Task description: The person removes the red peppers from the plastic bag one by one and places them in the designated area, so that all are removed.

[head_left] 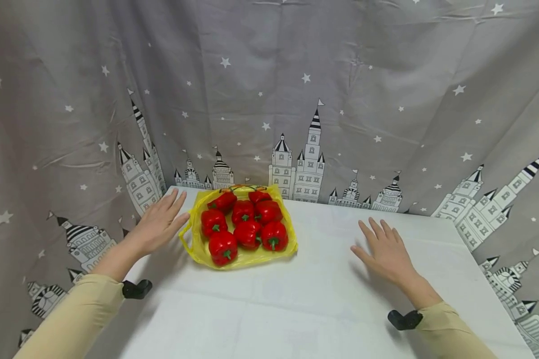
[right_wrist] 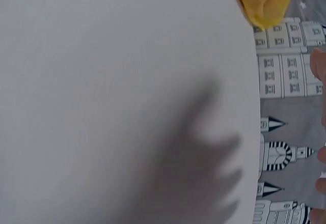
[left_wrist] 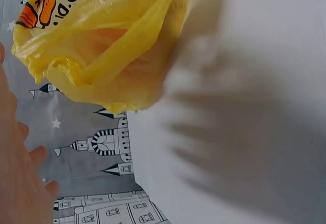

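A yellow plastic bag (head_left: 251, 258) lies spread at the back of the white table, with several red bell peppers (head_left: 248, 234) with green stems on it. Just left of the bag, my left hand (head_left: 158, 223) hovers with fingers straight and holds nothing. In the left wrist view the yellow bag (left_wrist: 127, 46) shows a crumpled side and some printing. My right hand (head_left: 386, 252) is held over the table well right of the bag, fingers spread and nothing in them. A corner of the bag (right_wrist: 265, 5) appears at the top of the right wrist view.
A white cloth covers the table (head_left: 269, 309). Behind and along the sides hangs a grey curtain (head_left: 233, 99) printed with castles and stars. Black straps or mounts (head_left: 136, 289) sit at both wrists, over beige sleeves. Both hands cast shadows on the cloth.
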A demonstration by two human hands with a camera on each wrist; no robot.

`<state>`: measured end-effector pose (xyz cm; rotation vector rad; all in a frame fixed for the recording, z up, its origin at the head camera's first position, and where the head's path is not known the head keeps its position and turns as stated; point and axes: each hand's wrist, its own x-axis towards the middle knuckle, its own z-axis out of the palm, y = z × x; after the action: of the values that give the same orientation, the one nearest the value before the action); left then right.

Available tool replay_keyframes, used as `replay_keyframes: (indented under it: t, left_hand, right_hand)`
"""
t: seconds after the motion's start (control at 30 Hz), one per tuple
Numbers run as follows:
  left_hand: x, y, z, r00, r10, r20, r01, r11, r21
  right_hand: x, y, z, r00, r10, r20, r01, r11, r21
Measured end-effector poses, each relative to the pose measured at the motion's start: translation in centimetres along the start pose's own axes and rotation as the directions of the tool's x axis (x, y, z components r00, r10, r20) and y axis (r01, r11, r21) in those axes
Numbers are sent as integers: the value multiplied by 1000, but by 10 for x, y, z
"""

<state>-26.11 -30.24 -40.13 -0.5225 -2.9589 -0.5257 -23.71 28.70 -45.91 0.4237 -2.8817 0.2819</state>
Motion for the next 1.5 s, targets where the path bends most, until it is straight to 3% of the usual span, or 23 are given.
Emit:
replay_keyframes:
  t: [0.23,0.63,0.9,1.07,1.23,1.4,1.5]
  left_hand:
    - [2,6,1,999,49,-16,-50,996,-73]
    - [12,18,3,998,44,44,-36,985,-168]
    - [19,16,8,994,105,19,-100,978,-183]
    - [22,18,7,987,157,-16,-157,968,-197]
    - [26,21,5,977,212,-37,-215,958,-191]
    - [26,22,6,974,227,1,-223,959,-176]
    - [26,22,10,976,215,41,-203,959,-196]
  right_hand:
    - [10,-22,4,997,-72,-31,72,997,21]
    - [27,-59,9,990,-137,-42,140,988,71]
    - [34,-79,12,977,-203,-59,210,966,153]
    - [38,-95,11,970,-237,-60,244,947,209]
    - [43,-114,7,950,-305,-60,309,907,284]
    - [47,-136,8,928,-372,-32,358,862,359]
    - [50,-147,12,926,-378,12,343,853,393]
